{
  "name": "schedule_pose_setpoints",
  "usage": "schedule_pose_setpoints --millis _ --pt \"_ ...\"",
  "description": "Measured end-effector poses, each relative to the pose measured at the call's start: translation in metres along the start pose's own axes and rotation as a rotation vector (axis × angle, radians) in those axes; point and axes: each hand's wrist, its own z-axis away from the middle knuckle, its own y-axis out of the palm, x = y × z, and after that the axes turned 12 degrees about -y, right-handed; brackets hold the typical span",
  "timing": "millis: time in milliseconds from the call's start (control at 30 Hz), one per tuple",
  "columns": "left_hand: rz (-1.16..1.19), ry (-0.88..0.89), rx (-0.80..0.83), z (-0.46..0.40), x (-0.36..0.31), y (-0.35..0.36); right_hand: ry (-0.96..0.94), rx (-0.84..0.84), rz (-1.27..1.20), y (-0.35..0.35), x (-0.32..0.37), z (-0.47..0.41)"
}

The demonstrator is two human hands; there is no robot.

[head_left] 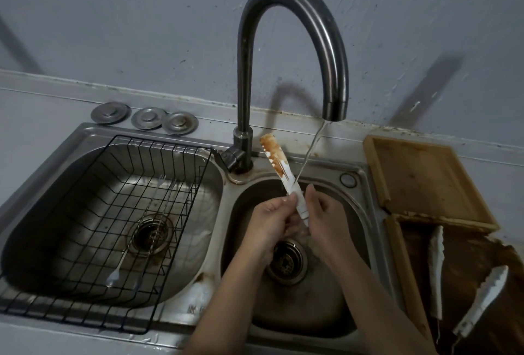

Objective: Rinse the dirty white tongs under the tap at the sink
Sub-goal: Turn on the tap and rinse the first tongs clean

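Note:
White tongs (280, 166) smeared with brown sauce at the tip point up and to the left over the right sink basin (348, 292). My left hand (269, 221) and my right hand (323, 212) both grip the lower end of them. The curved dark tap (283, 42) stands behind, and a thin stream of water (310, 150) runs from its spout down across the tongs' middle toward my hands. The soiled tip sits above and left of the stream, outside the water.
The left basin (71, 241) holds a black wire rack (136, 212) with slim metal utensils. Three metal drain plugs (144, 118) lie behind it. On the right sit a wooden board (425, 178) and a brown tray (467, 255) with two more white tongs (482, 298).

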Motion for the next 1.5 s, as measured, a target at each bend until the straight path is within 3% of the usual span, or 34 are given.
schedule_pose_setpoints --millis 233,333,567,767,900,1000,1233,1367,1500 --pt "-0.001 -0.002 -0.015 0.001 0.001 -0.001 -0.115 0.010 0.239 -0.005 -0.004 0.007" --pt "0.100 0.013 -0.062 0.001 0.001 0.002 -0.184 0.036 0.281 -0.004 -0.007 0.014" --pt "0.277 -0.052 -0.123 -0.009 -0.014 0.003 -0.130 0.117 0.258 0.002 -0.005 -0.001" --pt "0.125 0.000 -0.119 -0.017 -0.036 0.005 -0.170 0.023 0.312 0.007 0.011 -0.024" --pt "0.012 0.048 -0.056 -0.017 -0.033 0.003 -0.286 0.043 0.518 0.002 0.012 -0.025" --pt "-0.066 0.018 -0.099 -0.018 -0.025 0.000 -0.316 0.107 0.643 -0.001 0.011 -0.022" --pt "0.336 -0.130 0.107 -0.009 -0.013 -0.006 -0.408 0.100 0.759 -0.018 0.013 -0.001" --pt "0.491 -0.219 0.018 -0.008 0.000 0.005 -0.388 0.130 0.864 -0.027 0.007 0.012" --pt "0.430 -0.282 -0.021 -0.013 0.011 0.010 -0.368 0.171 0.896 -0.037 -0.001 0.017"
